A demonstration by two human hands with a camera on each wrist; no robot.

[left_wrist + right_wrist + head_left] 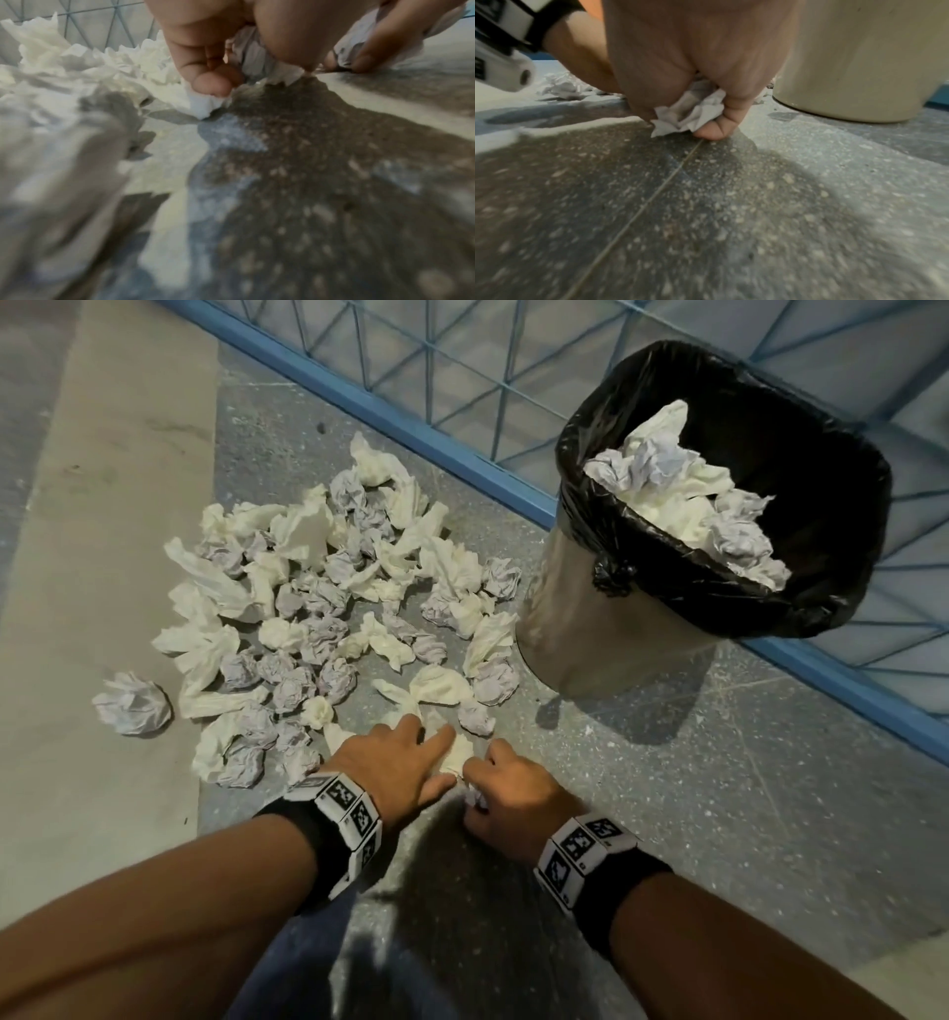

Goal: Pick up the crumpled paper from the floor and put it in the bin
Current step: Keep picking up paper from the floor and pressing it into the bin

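Several crumpled white and grey papers [318, 608] lie in a heap on the floor. The metal bin [575, 618] with a black liner stands to their right and holds several papers [683, 500]. At the heap's near edge my left hand [449, 760] reaches over a white paper [457, 755]; in the left wrist view its fingers [213, 85] curl down onto that paper [203, 107]. Beside it my right hand [477, 788] grips a small paper ball [475, 798] just off the floor. That ball [700, 109] sticks out from the curled fingers [713, 130] in the right wrist view.
A blue metal railing [411, 423] runs diagonally behind the heap and the bin. One stray ball [133, 703] lies apart at the left on a pale floor strip. The bin's cream side [847, 60] stands close to my right hand. Speckled grey floor [693, 814] lies at the right.
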